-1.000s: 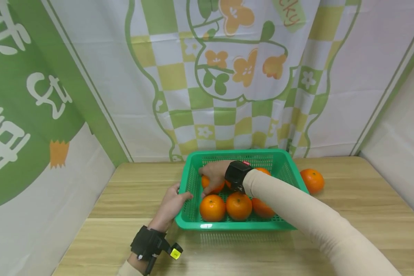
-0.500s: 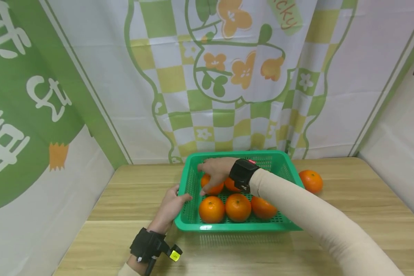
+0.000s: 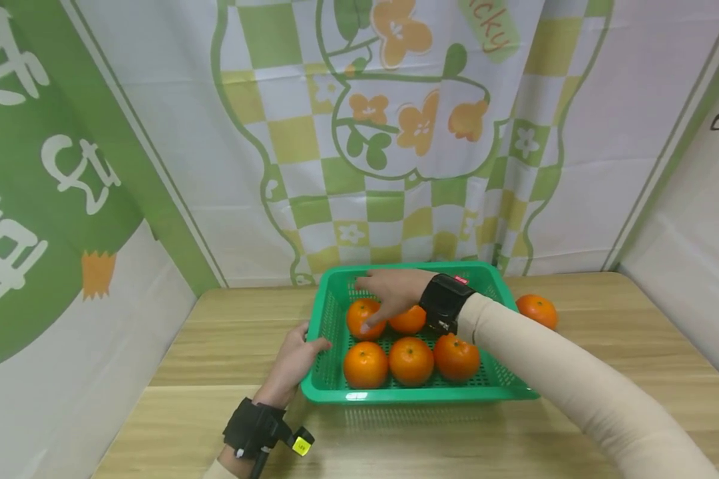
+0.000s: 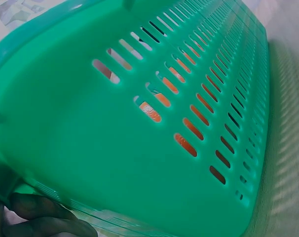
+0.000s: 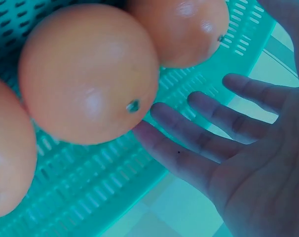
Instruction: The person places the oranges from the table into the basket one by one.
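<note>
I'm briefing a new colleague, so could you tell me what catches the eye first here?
A green basket mid-table holds five oranges. The right hand hovers open over the back row, while the left hand grips the basket's left rim. One more orange sits on the table to its right.

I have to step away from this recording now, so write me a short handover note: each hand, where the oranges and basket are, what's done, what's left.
Left hand: grips the near-left corner of the green basket, steadying it on the wooden table.
Right hand: open, fingers spread over the basket, touching the back-left orange; it holds nothing.
Done: five oranges lie in the basket, two at the back, three in the front row.
Left: one orange on the table, right of the basket.
</note>
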A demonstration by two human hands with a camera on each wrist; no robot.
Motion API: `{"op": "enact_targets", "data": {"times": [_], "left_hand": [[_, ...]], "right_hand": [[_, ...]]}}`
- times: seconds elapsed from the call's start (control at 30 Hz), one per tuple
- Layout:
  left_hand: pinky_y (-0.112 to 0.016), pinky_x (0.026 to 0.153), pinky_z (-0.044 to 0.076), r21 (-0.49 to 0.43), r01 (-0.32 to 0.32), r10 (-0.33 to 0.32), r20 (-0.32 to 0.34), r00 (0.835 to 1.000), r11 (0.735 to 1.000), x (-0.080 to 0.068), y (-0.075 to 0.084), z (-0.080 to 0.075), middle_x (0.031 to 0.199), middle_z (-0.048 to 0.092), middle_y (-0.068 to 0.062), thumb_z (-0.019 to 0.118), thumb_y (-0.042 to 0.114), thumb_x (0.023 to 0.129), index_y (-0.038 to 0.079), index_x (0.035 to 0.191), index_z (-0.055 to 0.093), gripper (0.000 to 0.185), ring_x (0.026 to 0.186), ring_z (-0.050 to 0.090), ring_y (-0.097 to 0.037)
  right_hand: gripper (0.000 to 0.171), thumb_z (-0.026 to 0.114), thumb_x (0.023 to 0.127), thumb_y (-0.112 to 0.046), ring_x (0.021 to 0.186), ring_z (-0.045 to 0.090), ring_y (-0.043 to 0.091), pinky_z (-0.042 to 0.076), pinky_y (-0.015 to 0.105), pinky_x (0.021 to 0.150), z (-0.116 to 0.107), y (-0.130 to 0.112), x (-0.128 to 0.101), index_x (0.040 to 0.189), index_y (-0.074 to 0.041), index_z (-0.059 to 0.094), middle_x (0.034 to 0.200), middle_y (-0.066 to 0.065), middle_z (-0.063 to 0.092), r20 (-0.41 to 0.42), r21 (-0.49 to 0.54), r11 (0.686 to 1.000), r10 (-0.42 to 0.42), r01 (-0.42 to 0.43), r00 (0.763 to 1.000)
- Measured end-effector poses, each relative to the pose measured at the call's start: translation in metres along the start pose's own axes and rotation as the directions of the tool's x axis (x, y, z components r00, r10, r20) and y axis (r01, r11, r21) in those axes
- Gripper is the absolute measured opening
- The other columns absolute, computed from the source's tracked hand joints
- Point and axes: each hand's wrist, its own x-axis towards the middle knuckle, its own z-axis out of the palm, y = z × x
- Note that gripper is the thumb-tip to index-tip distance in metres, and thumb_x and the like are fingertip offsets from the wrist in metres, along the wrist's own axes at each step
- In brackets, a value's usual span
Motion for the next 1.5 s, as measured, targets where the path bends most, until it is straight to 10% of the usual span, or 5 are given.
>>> {"op": "enact_targets", "data": {"times": [1.5], "left_hand": [[-0.041,0.085,0.062,-0.02,0.012,-0.011,0.014,1.0,1.0,0.0,0.0,0.0,0.134,0.066,-0.026,0.058,0.009,0.093,-0.001,0.145,0.054,0.053,0.106,0.07,-0.028]], "right_hand": [[0.088,0.075,0.089,-0.062,0.131,0.062,0.035,0.054,0.054,0.107,-0.012,0.066,-0.149,0.156,-0.013,0.046,0.158,0.013,0.053,-0.322,0.143,0.989,0.072,-0.027,0.944]]}}
